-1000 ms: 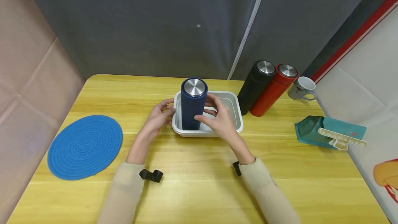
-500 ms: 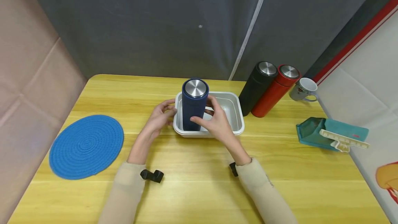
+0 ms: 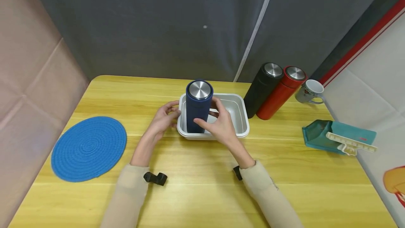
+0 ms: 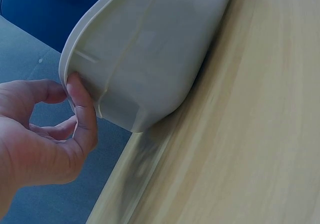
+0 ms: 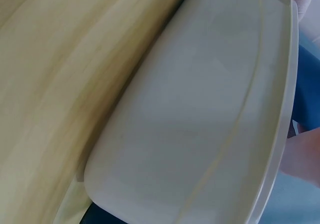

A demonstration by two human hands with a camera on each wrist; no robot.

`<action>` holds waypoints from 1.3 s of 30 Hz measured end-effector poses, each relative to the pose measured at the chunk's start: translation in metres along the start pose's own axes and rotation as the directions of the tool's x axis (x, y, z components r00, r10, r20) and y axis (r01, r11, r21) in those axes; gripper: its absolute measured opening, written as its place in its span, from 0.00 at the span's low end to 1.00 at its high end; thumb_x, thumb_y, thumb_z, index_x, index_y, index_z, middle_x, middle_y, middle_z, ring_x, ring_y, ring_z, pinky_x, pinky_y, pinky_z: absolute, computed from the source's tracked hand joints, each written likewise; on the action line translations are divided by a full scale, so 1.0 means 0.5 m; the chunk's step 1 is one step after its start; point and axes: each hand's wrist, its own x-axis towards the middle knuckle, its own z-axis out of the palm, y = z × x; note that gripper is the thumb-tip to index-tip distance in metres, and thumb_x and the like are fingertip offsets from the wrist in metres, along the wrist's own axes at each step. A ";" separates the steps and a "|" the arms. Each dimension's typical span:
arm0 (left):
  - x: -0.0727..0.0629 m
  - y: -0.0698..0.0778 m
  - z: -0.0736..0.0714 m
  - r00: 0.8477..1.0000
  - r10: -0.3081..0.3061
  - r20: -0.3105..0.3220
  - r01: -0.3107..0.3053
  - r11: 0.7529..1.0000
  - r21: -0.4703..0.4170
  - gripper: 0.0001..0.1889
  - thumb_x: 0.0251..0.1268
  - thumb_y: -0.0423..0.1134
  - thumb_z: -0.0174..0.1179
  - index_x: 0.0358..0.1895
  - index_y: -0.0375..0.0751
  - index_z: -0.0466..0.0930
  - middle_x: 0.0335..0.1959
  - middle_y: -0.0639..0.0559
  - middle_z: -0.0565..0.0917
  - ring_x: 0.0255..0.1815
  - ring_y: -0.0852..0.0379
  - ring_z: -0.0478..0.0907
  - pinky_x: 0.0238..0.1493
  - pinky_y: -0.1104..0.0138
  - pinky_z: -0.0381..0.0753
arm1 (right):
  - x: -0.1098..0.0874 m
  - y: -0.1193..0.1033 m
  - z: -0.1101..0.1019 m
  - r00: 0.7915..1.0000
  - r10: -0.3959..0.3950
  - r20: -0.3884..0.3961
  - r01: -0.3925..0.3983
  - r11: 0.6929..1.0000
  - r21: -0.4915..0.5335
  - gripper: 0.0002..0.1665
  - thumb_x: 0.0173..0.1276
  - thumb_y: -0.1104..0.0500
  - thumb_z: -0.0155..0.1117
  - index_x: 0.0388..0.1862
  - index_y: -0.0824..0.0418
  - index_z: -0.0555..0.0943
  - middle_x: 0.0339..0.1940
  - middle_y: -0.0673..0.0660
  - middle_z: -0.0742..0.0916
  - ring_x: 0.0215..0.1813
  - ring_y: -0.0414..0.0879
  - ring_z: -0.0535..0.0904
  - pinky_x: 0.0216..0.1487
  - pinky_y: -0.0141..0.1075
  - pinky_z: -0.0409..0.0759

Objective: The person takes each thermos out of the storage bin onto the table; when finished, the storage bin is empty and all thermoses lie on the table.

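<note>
A navy blue thermos (image 3: 198, 110) with a shiny metal lid top stands upright in the left part of a white plastic basin (image 3: 235, 110). My right hand (image 3: 223, 126) grips the thermos from the right, the thumb across its front and the fingers partly hidden behind it. At the basin's left end, my left hand (image 3: 161, 118) pinches the rim. The left wrist view shows the fingertips of that left hand (image 4: 55, 139) on either side of the basin's rim (image 4: 67, 53). In the right wrist view the basin's outer wall (image 5: 185, 103) hides most of the right hand.
A black thermos (image 3: 262, 90) and a red thermos (image 3: 280, 96) stand just right of the basin. Beyond them is a patterned mug (image 3: 307, 92). A teal clipped packet (image 3: 338, 136) lies at the right, and a round blue woven mat (image 3: 88, 149) at the left.
The right thumb has shifted slightly left across the front of the blue thermos. Otherwise the hands, thermos and basin keep their places; the head view has drifted a little.
</note>
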 end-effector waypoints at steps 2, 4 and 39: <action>0.000 -0.001 0.001 1.000 0.001 0.002 -0.001 1.000 -0.002 0.24 0.70 0.30 0.51 0.69 0.35 0.64 0.45 0.44 0.71 0.31 0.58 0.73 0.25 0.69 0.78 | 0.003 0.022 0.000 1.000 -0.015 0.001 0.015 1.000 0.002 0.41 0.53 0.66 0.76 0.65 0.68 0.68 0.56 0.63 0.78 0.55 0.54 0.75 0.56 0.46 0.77; 0.001 -0.003 0.000 1.000 0.003 0.002 -0.003 1.000 -0.003 0.24 0.70 0.30 0.51 0.69 0.35 0.63 0.45 0.44 0.71 0.31 0.58 0.73 0.25 0.69 0.78 | 0.007 0.045 0.001 1.000 -0.025 0.006 0.025 1.000 -0.001 0.42 0.52 0.64 0.77 0.65 0.65 0.68 0.55 0.60 0.79 0.55 0.51 0.75 0.56 0.43 0.78; 0.006 -0.002 0.001 0.999 -0.035 -0.008 0.035 0.999 -0.008 0.25 0.71 0.30 0.51 0.69 0.37 0.63 0.49 0.43 0.69 0.37 0.52 0.74 0.27 0.70 0.80 | 0.040 0.022 -0.089 0.985 -0.099 -0.139 0.092 0.994 -0.059 0.39 0.53 0.62 0.77 0.63 0.63 0.71 0.53 0.57 0.81 0.51 0.48 0.77 0.50 0.41 0.81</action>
